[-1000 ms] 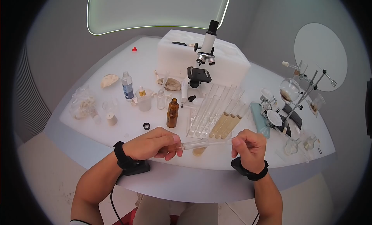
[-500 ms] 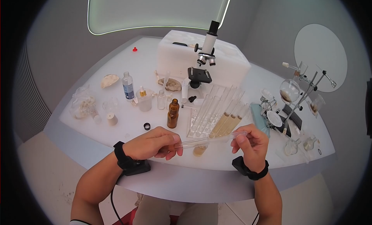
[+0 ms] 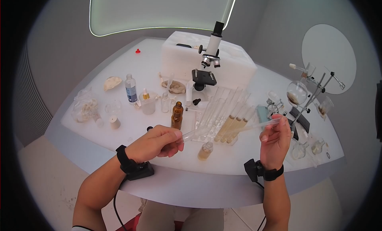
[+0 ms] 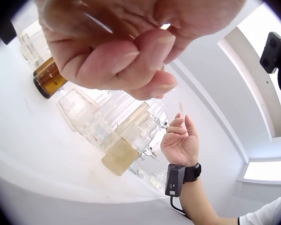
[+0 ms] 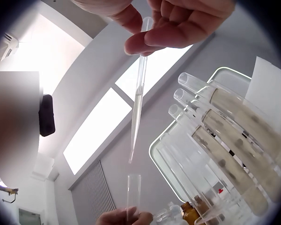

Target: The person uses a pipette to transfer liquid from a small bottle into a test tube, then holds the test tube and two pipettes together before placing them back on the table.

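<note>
The left hand (image 3: 151, 144) grips a clear test tube (image 3: 194, 134) near its lower end; its fingers are curled round the glass with the thumb laid along it, and the tube slants up out of them, its open mouth towards the right hand (image 3: 275, 141). The right hand is raised higher over the tabletop (image 3: 175, 159); its fingers and thumb pinch a slim clear dropper (image 5: 138, 98) near its upper end, closed on it with no gap, while the rest extends beyond the fingertips; pale liquid fills part of its lower length. In the right wrist view the dropper's tapered tip lies near the test tube's mouth, apart from it.

Below and between the hands a small bottle (image 3: 205, 151) of cloudy yellowish liquid stands on the tabletop; just behind it a group of slanted tubes (image 3: 211, 111) leans in a clear rack, and beside these are three tubes of tan liquid (image 3: 232, 127); an amber bottle (image 3: 177, 115) stands behind the left hand; farther back are a microscope (image 3: 211, 52) and a white block (image 3: 234, 64), with a labelled bottle (image 3: 131, 90) to the left and a round flask (image 3: 297, 92) on a metal stand to the right.
</note>
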### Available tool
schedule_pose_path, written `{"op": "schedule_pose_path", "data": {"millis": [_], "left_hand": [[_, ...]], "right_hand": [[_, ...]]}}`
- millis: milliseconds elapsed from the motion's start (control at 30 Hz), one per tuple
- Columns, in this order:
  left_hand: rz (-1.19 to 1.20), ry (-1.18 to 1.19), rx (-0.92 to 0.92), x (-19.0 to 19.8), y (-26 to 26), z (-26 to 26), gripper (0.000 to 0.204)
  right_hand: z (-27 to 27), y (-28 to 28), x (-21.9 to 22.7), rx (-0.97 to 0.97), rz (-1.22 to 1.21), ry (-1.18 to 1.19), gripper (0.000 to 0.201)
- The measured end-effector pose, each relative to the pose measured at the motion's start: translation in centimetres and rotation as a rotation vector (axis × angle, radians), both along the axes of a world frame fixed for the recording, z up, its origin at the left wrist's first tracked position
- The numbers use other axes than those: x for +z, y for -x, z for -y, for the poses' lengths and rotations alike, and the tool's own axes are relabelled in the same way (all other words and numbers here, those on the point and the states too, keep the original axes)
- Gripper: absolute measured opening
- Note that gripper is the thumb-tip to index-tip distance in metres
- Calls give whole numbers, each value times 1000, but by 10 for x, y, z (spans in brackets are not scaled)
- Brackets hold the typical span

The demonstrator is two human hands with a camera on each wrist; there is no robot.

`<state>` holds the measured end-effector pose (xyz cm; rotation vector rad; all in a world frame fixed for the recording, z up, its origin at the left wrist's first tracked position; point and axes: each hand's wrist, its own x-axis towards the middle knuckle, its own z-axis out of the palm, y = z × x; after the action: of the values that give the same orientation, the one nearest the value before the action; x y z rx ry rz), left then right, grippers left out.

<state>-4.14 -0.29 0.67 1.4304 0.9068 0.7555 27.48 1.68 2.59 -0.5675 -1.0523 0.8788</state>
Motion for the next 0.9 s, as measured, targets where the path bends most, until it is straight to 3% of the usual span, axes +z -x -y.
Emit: {"op": "schedule_pose_path", "data": {"millis": [400, 900], "left_hand": [[36, 33, 26, -2, 2, -2, 43], [29, 23, 16, -1, 1, -1, 44]], "right_hand": [[1, 9, -9, -15, 230, 7, 25], [3, 10, -8, -23, 273, -11, 17]]}}
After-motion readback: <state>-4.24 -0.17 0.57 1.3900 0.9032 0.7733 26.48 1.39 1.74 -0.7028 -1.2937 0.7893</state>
